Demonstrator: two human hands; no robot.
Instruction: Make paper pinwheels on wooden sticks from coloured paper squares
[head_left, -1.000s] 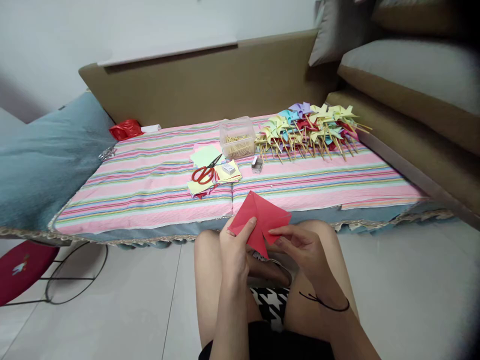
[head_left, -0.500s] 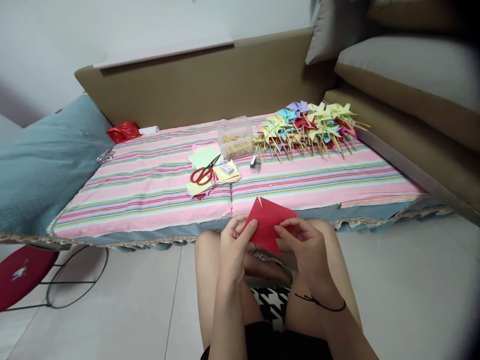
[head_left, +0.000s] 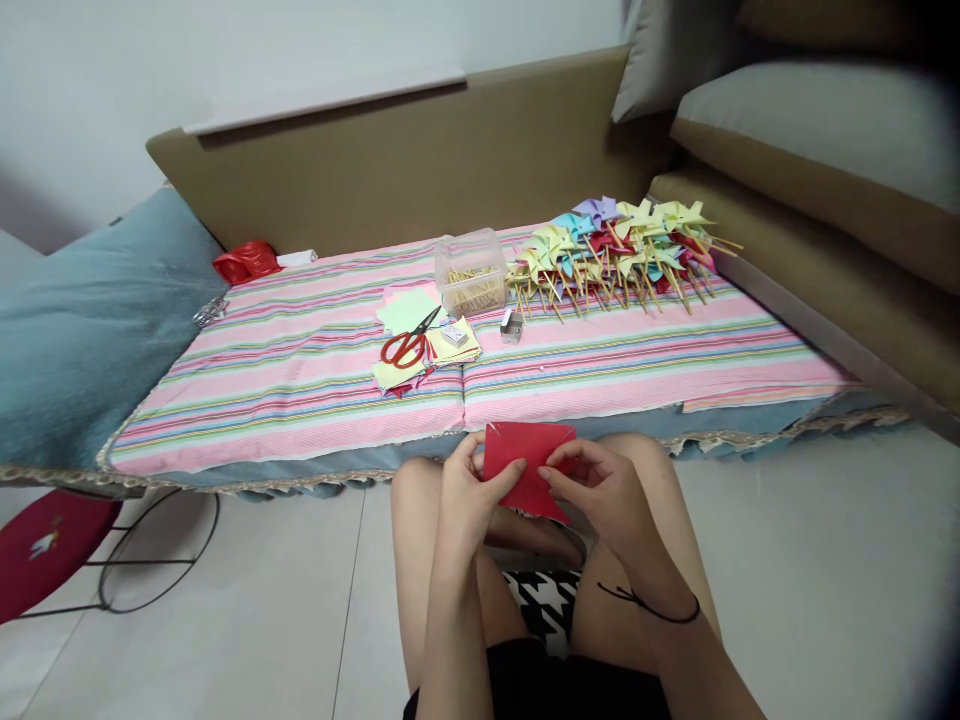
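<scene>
A square of red paper (head_left: 529, 450) with slits at its upper corners is held over my lap. My left hand (head_left: 472, 490) grips its left side, thumb on the front and fingers behind. At the right, my right hand (head_left: 596, 485) pinches the paper near its middle with thumb and forefinger; whether a small pin is between those fingertips I cannot make out. Past my knees, red-handled scissors (head_left: 405, 348) lie on a stack of coloured paper squares (head_left: 465, 350). A small open box (head_left: 511, 328) sits to the right of the stack.
Behind the stack stands a clear plastic tub (head_left: 471, 275) of wooden sticks. Finished paper pinwheels (head_left: 615, 250) are heaped at the right of the striped cover (head_left: 300, 350). A red plastic bag (head_left: 247, 262) lies far left, and a red stool (head_left: 52, 550) stands on the floor.
The red paper has turned, so its top edge now lies nearly level instead of pointing a corner upward. My right hand's fingertips have shifted left toward the paper's middle.
</scene>
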